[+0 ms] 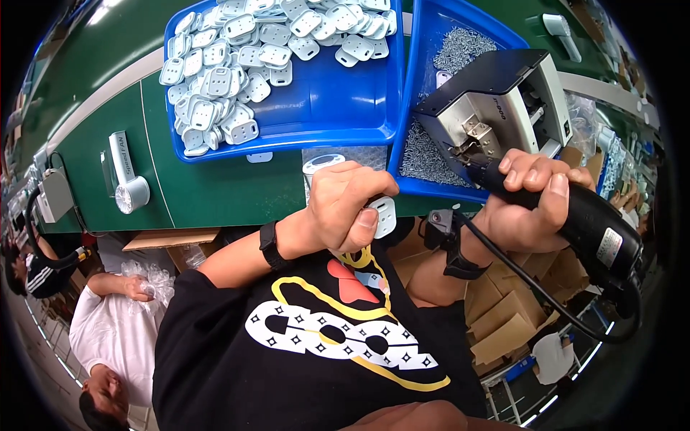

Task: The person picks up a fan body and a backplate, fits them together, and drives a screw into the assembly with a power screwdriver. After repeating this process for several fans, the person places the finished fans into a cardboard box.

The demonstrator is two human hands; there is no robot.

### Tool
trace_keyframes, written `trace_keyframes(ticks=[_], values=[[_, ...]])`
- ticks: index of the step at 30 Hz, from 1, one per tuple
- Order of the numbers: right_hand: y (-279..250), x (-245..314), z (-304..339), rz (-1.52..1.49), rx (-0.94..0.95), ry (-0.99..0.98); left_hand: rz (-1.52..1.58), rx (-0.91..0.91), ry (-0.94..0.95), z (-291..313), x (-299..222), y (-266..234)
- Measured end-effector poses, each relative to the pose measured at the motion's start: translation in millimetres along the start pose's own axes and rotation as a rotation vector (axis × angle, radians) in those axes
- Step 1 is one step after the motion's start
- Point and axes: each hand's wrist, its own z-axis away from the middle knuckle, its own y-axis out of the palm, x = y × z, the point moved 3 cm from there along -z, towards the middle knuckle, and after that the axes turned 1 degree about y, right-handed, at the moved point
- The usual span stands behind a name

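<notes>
My left hand (348, 205) is closed, its fingers pinching a pale rounded plastic plate (386, 218) that has small holes in it. Just behind that hand is a white round-ended part (321, 164); whether the hand touches it I cannot tell. My right hand (535, 190) is wrapped round a black electric screwdriver (604, 228), its cable looping down at the right. The screwdriver's front end points at the metal outlet of a screw feeder (471, 93), a black and silver box; the exact tip is hard to make out.
A blue tray (323, 108) holds many pale plates, heaped at its left and back. The feeder stands in a second blue tray (449, 188) with loose screws. White handheld fans (131, 192) lie on the green table (215, 190). Cardboard boxes (507, 323) and a co-worker (111, 323) are nearby.
</notes>
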Motion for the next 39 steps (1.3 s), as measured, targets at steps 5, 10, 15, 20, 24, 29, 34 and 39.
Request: trace_keyframes(ticks=[5,10,15,20,24,29,34,39], values=[[7.4,52.8,39.6,-0.314,0.135,0.038,-0.016,0.021,0.009,2.7,6.4,-4.1],[12.9,79.9,43.5,-0.398,0.302,-0.055,-0.009,-0.037,0.024,1.9,5.1,-2.6],[25.7,63.5,44.7,-0.357,0.334,0.053,0.004,-0.038,0.015,-1.6,3.1,-1.5],[19.3,59.4,47.8,-0.401,0.365,0.028,-0.033,0.000,0.015,-0.1,2.8,-2.5],[17.2,62.1,45.4,-0.366,0.355,0.001,-0.037,-0.015,0.006,-2.4,1.2,1.7],[13.8,62.1,37.2,-0.414,0.451,-0.001,-0.041,-0.017,0.006,-5.0,1.6,0.4],[8.6,73.4,37.9,-0.388,0.319,-0.039,-0.039,-0.026,0.004,-4.1,3.1,0.3],[15.0,65.8,40.1,-0.354,0.360,0.048,-0.037,-0.009,-0.004,-5.0,2.3,0.1]])
